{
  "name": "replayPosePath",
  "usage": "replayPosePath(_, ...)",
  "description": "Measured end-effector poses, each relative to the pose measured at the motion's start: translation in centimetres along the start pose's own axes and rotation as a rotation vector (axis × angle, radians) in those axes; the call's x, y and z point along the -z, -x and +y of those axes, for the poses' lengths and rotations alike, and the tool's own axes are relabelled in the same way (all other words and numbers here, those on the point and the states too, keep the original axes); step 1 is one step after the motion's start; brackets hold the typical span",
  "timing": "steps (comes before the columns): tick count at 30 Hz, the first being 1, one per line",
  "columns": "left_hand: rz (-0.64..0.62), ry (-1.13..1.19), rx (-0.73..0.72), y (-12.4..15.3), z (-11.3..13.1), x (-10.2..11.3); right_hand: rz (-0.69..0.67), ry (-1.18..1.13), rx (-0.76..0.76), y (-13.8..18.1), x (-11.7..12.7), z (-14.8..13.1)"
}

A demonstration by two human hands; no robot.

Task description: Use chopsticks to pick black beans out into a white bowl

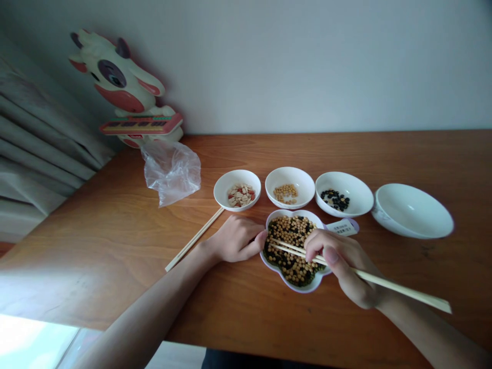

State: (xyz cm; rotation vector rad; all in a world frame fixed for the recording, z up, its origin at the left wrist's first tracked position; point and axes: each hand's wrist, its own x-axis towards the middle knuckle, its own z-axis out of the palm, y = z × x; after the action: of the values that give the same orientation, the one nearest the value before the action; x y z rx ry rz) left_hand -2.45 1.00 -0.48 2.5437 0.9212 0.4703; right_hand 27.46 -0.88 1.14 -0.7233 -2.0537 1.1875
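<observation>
My right hand [348, 261] is closed around a pair of wooden chopsticks [402, 290]. Their tips lie over the left part of a flower-shaped dish [317, 280] with a pale purple rim. Mixed yellow beans [289, 224], black beans and some small green ones fill this dish. My left hand [238, 238] rests on the table with curled fingers, its thumb and forefinger at the dish's left rim. Whether a bean is pinched between the chopstick tips is too small to tell. A labelled handle [342, 227] sticks out at the dish's right.
Behind the dish stand white bowls holding pale and reddish flat seeds [241, 196], yellow beans [285, 193] and black beans [335, 200]. An empty white bowl [415, 210] is rightmost. Another chopstick pair [194, 240], a plastic bag [172, 171] and a cow toy [126, 87] are left.
</observation>
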Motion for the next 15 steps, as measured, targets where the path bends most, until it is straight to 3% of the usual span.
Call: replayPosePath(15, 0.006, -0.017, -0.002, 0.0, 0.02, 0.03, 0.03, -0.004, -0.042, 0.06, 0.0, -0.22)
